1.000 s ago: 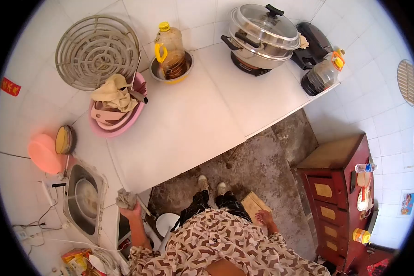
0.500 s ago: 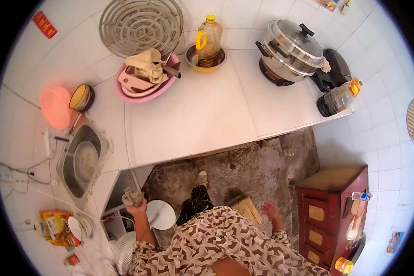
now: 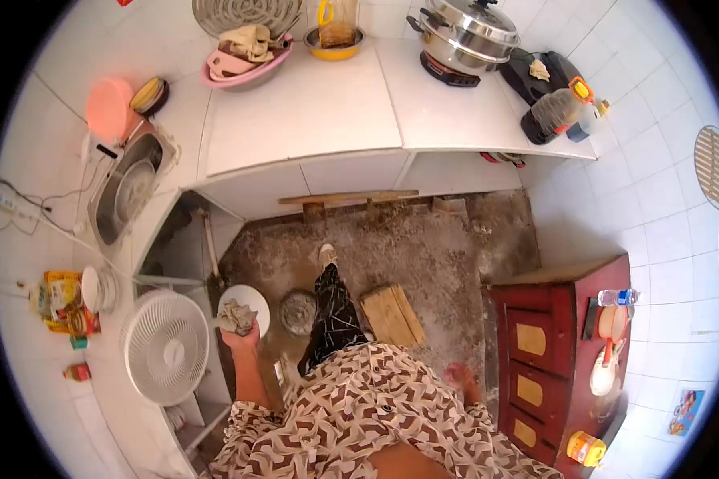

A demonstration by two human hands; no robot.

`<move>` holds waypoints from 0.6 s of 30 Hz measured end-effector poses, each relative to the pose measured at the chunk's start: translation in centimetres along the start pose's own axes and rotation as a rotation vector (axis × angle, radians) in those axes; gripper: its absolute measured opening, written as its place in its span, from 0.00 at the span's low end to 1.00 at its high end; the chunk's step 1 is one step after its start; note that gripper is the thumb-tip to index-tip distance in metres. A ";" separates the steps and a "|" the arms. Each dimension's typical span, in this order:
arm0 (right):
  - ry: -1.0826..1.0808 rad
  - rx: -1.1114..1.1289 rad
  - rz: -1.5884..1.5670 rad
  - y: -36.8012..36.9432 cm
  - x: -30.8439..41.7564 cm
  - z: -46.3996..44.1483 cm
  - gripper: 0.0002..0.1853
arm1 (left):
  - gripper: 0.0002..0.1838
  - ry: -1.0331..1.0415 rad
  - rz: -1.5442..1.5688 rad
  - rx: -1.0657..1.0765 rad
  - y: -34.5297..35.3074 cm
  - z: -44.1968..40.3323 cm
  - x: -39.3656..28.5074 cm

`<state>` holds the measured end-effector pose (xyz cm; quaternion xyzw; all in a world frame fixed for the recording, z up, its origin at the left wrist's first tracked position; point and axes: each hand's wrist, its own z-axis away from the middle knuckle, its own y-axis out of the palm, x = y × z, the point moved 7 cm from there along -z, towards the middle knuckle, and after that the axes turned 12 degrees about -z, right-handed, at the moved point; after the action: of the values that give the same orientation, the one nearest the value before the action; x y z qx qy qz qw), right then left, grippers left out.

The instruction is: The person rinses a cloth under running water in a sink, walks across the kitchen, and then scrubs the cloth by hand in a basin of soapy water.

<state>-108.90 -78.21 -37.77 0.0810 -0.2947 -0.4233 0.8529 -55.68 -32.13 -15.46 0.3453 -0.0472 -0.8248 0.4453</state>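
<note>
A crumpled grey-brown cloth (image 3: 236, 318) is bunched in my left hand (image 3: 243, 337), whose fingers close around its underside. Behind the cloth, lower down, shows a round white top (image 3: 257, 300), perhaps a stool or bucket lid. My right hand (image 3: 462, 374) hangs low at my side above the floor, near the red cabinet (image 3: 515, 295). It is a little blurred, but its fingers look stretched out and nothing shows in them.
A white fan (image 3: 165, 348) stands close to my left arm. Wooden boards (image 3: 393, 315) and a round grey object (image 3: 298, 312) lie on the floor ahead. The counter (image 3: 311, 120) holds a pink basin (image 3: 252, 77), a steamer pot (image 3: 463, 40) and bottles; a sink (image 3: 104, 209) is at left.
My view has shifted down and back from the counter, showing more floor and the whole fan. The cloth, still in my left hand, now overlaps the white top. My right hand has dropped slightly.
</note>
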 end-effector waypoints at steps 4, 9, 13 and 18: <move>0.160 0.091 0.226 -7.0 -9.5 7.4 0.16 | 0.23 -0.009 -0.061 -0.005 -4.4 6.2 2.1; 0.357 -0.255 -0.107 -6.6 -7.5 12.5 0.18 | 0.23 0.016 -0.111 0.075 -8.4 7.6 2.5; 0.180 -0.335 0.060 -3.6 -2.2 11.7 0.15 | 0.21 0.014 -0.102 0.094 -9.4 9.7 3.1; 0.052 -0.257 0.063 -1.7 0.8 9.4 0.13 | 0.23 -0.011 -0.038 0.083 -11.3 11.8 3.6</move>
<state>-115.04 -78.79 -30.42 -0.0273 -0.2181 -0.4283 0.8765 -72.16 -30.85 -12.77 0.3598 -0.0771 -0.8322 0.4148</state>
